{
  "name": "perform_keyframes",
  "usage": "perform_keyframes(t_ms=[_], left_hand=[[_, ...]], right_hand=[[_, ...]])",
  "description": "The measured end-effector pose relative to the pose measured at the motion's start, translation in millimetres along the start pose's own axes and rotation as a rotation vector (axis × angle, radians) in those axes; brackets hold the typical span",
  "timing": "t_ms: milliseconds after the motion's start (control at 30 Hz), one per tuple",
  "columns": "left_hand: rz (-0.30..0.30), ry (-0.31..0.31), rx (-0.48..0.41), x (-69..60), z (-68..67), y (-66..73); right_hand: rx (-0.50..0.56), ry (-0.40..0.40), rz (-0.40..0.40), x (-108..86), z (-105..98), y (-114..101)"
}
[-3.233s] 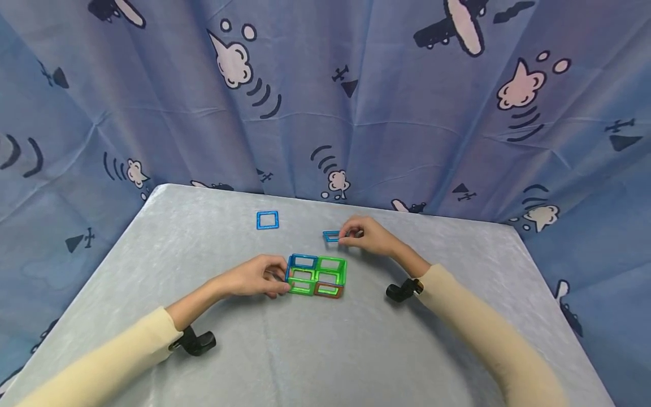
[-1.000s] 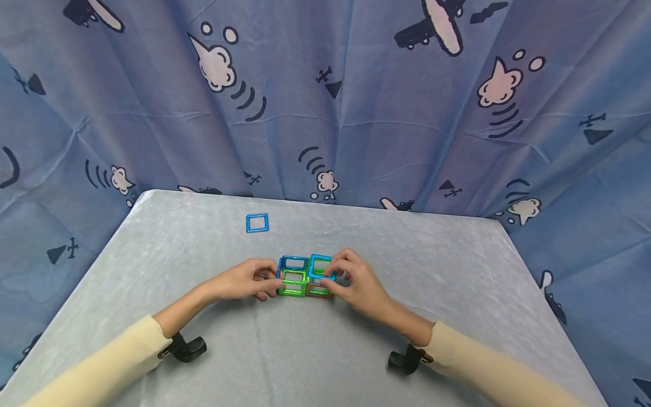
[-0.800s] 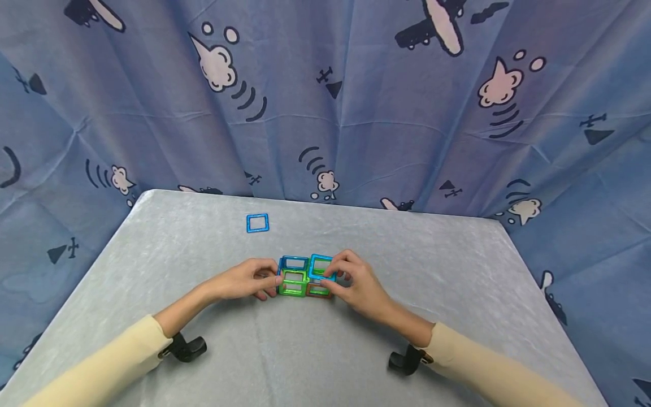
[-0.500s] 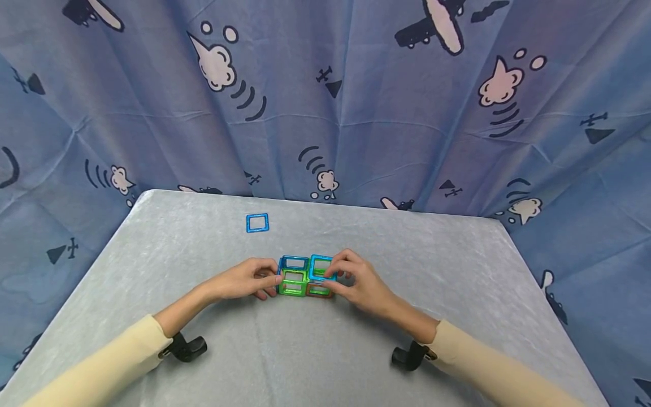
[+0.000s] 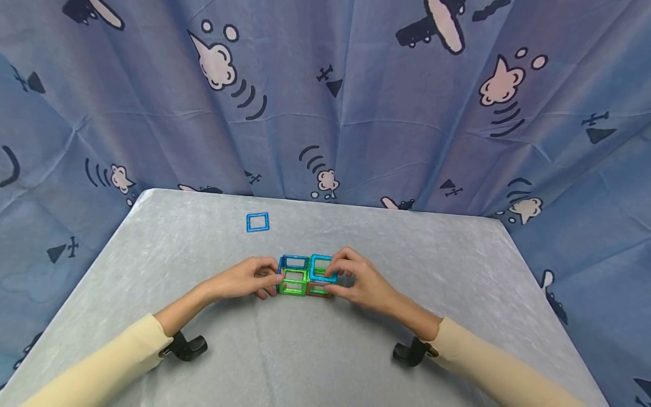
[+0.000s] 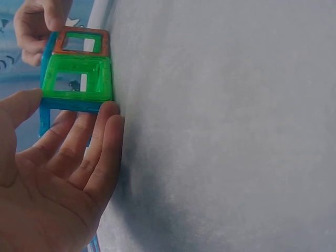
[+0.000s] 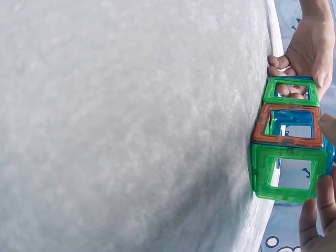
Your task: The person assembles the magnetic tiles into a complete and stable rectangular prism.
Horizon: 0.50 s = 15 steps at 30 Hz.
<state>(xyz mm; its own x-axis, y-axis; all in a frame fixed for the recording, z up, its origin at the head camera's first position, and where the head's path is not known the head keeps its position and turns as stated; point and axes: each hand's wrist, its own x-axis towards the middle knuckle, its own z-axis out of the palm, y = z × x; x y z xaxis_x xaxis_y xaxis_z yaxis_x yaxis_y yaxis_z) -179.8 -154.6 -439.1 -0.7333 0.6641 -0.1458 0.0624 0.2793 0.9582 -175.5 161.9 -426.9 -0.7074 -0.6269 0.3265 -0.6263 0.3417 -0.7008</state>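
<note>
Two joined cubes of see-through magnetic tiles [image 5: 292,293] stand on the table, mostly green, with blue sides at the left end. In the right wrist view an orange-brown tile [image 7: 289,140] shows in the front of the right cube. My left hand [image 5: 249,278] holds the left end, thumb at the upper edge and fingertips against the lower side. Between thumb and fingers, my right hand [image 5: 368,288] pinches a blue square magnetic tile [image 5: 312,268] at the top of the right cube. Whether all its edges touch the cube cannot be made out.
Another blue square tile [image 5: 257,229] lies flat near the back left of the grey-white table [image 5: 330,362]. Behind the table hangs a patterned blue curtain [image 5: 285,113]. A black camera [image 5: 188,347] is strapped at the left wrist, another camera [image 5: 409,353] at the right.
Since the oldest frame, my right hand has brought the blue tile from the back of the table onto the right cube. In the last second, both hands have stayed almost still.
</note>
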Motion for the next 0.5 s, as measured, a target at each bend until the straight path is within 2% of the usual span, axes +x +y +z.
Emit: perform_keyframes(t_ms=[200, 500], left_hand=[[0.017, -0.003, -0.009, -0.2, -1.0, -1.0], [0.031, 0.004, -0.025, -2.3, -2.7, -0.7]], right_hand=[[0.033, 0.009, -0.013, -0.3, -3, 3], [0.083, 0.015, 0.053, -3.7, -17, 10]])
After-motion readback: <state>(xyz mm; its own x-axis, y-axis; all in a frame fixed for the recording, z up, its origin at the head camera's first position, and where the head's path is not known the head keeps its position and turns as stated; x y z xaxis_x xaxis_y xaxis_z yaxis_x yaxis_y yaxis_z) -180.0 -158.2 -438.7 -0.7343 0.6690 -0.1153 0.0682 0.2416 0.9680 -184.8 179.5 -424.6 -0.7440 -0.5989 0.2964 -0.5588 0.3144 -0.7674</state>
